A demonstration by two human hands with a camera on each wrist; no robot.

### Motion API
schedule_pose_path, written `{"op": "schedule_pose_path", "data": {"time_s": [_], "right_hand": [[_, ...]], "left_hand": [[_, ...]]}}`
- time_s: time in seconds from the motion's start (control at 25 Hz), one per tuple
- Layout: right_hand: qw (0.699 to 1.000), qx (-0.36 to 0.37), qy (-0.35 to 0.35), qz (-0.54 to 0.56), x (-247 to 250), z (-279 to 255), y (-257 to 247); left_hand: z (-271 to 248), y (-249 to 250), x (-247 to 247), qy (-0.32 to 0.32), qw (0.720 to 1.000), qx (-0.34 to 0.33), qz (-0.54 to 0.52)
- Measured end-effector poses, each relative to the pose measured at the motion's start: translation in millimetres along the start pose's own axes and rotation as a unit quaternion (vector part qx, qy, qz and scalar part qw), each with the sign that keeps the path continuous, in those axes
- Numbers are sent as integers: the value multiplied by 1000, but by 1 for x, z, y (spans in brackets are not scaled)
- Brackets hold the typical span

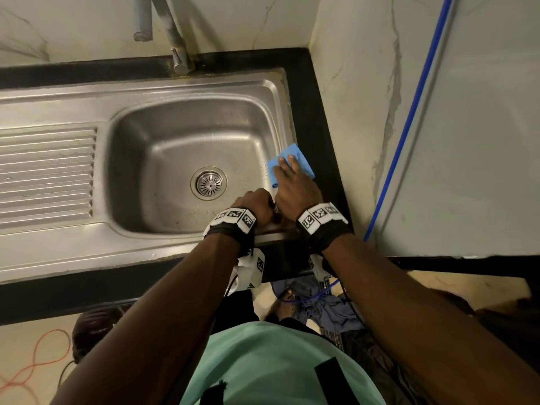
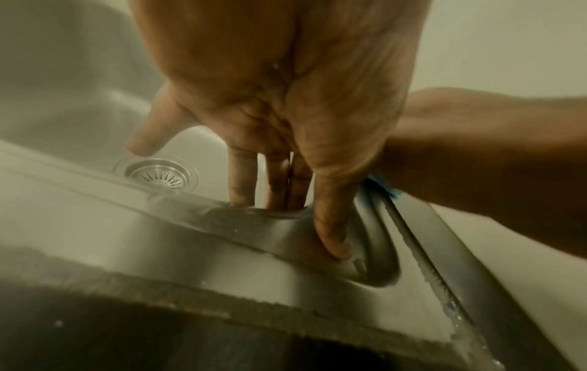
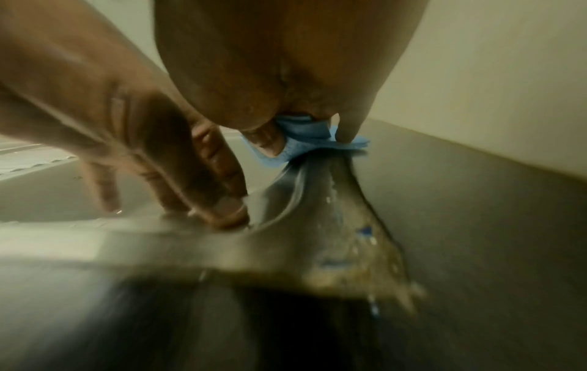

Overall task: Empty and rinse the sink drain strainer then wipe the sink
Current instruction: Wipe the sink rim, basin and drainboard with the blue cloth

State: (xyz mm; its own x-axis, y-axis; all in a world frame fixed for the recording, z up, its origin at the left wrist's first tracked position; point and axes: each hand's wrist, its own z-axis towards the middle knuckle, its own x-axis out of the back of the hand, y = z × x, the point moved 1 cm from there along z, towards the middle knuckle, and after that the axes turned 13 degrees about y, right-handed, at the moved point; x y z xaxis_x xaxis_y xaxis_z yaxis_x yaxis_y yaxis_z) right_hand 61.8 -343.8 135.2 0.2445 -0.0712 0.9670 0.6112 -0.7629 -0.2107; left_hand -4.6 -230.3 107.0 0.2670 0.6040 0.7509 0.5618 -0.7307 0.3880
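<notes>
The steel sink (image 1: 87,244) has a round strainer (image 1: 209,182) seated in the drain of its basin; the strainer (image 2: 159,175) also shows in the left wrist view. My right hand (image 1: 287,176) presses a folded blue cloth (image 1: 302,156) onto the sink's right rim, fingers straight on top. In the right wrist view the cloth (image 3: 305,148) drapes over the rim under that hand. My left hand (image 1: 255,203) rests on the near right corner of the rim. Its fingers (image 2: 241,175) hang straight into the basin and the thumb lies on the rim.
A faucet (image 1: 175,39) stands at the back of the sink and a ribbed drainboard (image 1: 46,171) lies left of the basin. Black counter edging (image 1: 321,127) borders the sink against the marble wall. A blue hose (image 1: 409,121) runs down the wall. Water beads (image 3: 349,238) sit on the right rim.
</notes>
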Motion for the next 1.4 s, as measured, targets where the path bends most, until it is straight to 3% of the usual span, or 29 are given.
{"op": "schedule_pose_path", "data": {"time_s": [0.24, 0.4, 0.6, 0.72, 0.88, 1.08, 1.4], "right_hand": [[993, -39, 23, 111, -15, -65, 13], [977, -95, 59, 180, -16, -62, 22], [969, -135, 107, 177, -6, -16, 29], [972, -123, 129, 151, -2, 8, 39], [967, -129, 161, 147, -16, -16, 43], [966, -145, 165, 136, -13, -7, 50], [982, -132, 111, 83, 2, 25, 57]], "left_hand": [[3, -1, -5, 2, 1000, 5, 18], [5, -2, -6, 2, 1000, -2, 28], [8, -3, -7, 9, 999, -28, 37], [5, -3, -7, 12, 998, -43, 40], [7, -7, -6, 2, 1000, -30, 4], [11, -7, -6, -5, 1000, -30, 0], [8, -7, -6, -11, 999, -29, 13]]}}
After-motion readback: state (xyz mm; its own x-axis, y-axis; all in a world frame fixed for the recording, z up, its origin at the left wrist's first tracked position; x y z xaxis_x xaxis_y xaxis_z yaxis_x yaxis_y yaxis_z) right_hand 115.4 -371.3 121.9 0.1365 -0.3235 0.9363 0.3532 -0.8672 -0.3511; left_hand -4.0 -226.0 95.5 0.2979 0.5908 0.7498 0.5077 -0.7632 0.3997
